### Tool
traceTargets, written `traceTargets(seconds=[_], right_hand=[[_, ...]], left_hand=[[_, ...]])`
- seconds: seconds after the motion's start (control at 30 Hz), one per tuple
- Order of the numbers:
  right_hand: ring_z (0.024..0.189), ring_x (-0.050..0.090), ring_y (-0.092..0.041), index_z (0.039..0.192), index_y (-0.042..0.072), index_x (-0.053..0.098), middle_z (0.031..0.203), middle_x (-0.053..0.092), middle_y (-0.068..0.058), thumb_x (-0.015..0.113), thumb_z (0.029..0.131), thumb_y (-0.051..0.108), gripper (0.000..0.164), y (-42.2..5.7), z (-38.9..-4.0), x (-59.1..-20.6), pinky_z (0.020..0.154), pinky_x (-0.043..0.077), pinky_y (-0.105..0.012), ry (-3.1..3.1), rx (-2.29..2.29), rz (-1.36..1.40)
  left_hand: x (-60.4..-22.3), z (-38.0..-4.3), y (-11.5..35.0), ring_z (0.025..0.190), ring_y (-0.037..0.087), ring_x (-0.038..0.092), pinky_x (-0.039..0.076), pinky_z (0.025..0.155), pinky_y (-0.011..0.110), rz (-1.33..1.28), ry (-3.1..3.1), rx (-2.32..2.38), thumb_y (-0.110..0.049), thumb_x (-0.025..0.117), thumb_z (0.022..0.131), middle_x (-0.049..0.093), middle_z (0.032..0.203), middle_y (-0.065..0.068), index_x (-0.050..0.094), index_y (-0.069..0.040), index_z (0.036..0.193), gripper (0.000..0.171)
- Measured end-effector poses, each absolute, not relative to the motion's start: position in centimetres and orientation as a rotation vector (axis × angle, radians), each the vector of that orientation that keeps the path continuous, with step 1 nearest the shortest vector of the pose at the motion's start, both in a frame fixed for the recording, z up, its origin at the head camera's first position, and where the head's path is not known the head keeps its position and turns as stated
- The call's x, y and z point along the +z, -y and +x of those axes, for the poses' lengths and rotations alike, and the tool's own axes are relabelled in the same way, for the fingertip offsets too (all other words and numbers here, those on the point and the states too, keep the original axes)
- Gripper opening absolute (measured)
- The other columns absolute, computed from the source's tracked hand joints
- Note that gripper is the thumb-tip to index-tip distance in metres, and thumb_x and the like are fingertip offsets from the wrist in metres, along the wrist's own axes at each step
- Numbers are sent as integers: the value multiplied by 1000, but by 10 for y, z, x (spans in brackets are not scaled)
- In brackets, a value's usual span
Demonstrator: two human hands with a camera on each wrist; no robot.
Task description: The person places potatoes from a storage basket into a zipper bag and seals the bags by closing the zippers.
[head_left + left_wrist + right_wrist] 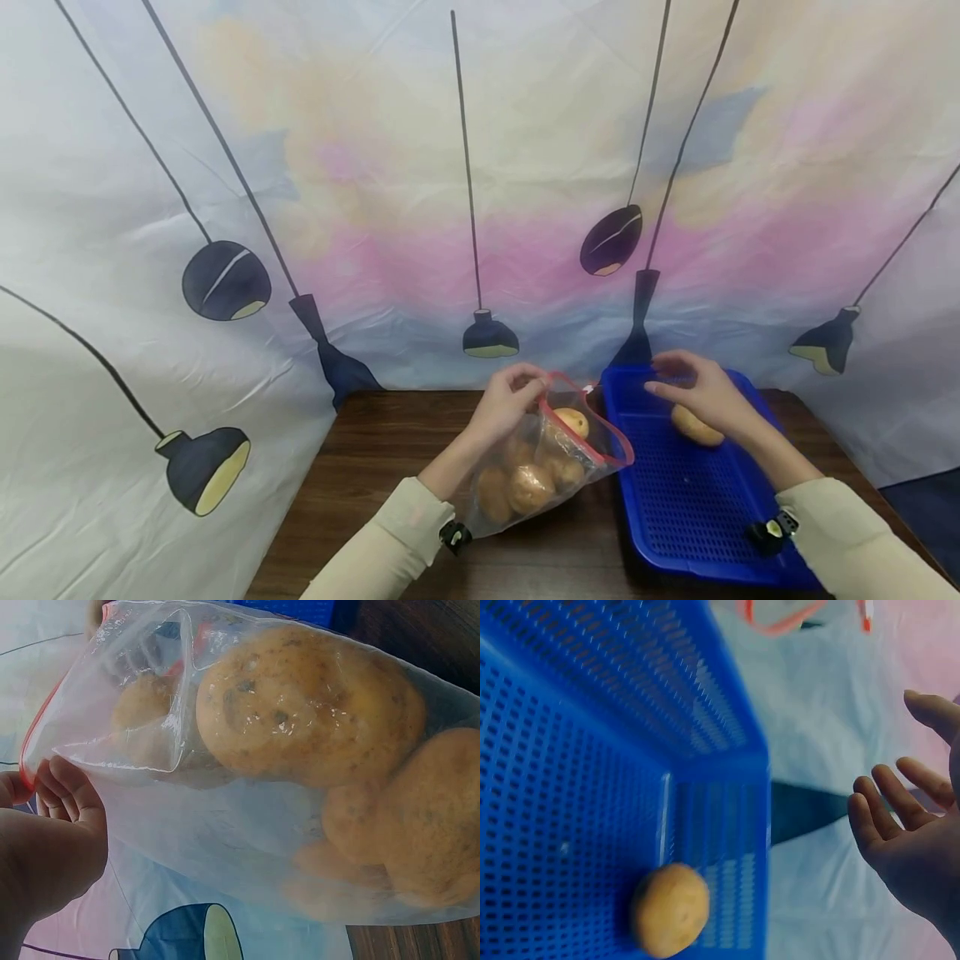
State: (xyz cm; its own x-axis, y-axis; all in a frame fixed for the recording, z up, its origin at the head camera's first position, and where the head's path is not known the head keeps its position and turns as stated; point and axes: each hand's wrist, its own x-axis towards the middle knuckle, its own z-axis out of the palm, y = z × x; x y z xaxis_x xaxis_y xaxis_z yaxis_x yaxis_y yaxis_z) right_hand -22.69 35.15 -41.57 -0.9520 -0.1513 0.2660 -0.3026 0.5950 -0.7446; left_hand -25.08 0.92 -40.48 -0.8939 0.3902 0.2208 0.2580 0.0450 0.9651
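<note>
One clear bag (498, 450) with a red rim, one blue basket (701, 546) and two hands show. The bag holds at least five potatoes (531, 489); a fair count stops there, since they overlap behind glossy plastic. One more potato (671, 911) lies in the basket.

The bag is over the middle of the wooden tabletop (390, 446), just left of the basket. Its long axis slants, the closed end toward the tabletop's near left, the mouth facing the far right and the basket. The mouth gapes, and one potato shows right inside it.

The basket sits toward the tabletop's right edge, its long axis running from the far edge toward the near side. Its lone potato rests on the floor beside the far wall, partly covered by the right arm in the head view; there its long axis slants from far left to near right.

The left hand (504, 404) pinches the bag's red rim between thumb and fingers. The right hand (697, 385) is above the basket's far end, thumb and fingers apart and lightly bent, with nothing between them.

Behind the tabletop's far edge hangs one pastel cloth (405, 167) printed with seven dark lamps (227, 281).
</note>
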Motion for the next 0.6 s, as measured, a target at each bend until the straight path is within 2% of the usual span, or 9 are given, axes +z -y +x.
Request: traceTargets(seconds=[0.13, 0.33, 0.47, 0.6], right_hand=[[131, 56, -49, 147, -1, 54, 144, 58, -29, 74, 102, 37, 63, -368, -232, -426, 101, 50, -65, 2664, 1275, 290], [132, 50, -53, 149, -6, 49, 147, 53, -34, 74, 100, 43, 74, -389, -240, -446, 102, 47, -68, 2724, 1229, 160], [131, 50, -55, 150, -9, 47, 145, 51, -37, 74, 100, 47, 80, -398, -245, -461, 101, 47, -68, 2771, 1178, 98], [129, 50, -56, 149, -12, 46, 144, 50, -40, 74, 99, 48, 83, -405, -247, -475, 100, 47, -68, 2793, 1168, 36]], left_hand=[[-405, -251, -9, 74, 11, 64, 62, 84, 56, 677, -2185, 1997, -13, 66, 105, 65, 85, 2, 70, 6, 115, 22], [-405, -252, -8, 74, 10, 64, 63, 76, 39, 674, -2180, 1998, -12, 66, 105, 66, 85, 2, 69, 7, 115, 22], [-405, -251, -8, 74, 11, 64, 62, 74, 35, 668, -2172, 2004, -12, 66, 105, 66, 87, 3, 69, 6, 114, 21], [-406, -252, -8, 74, 11, 64, 61, 73, 33, 663, -2171, 2001, -13, 66, 105, 67, 90, 10, 70, 5, 114, 21]])
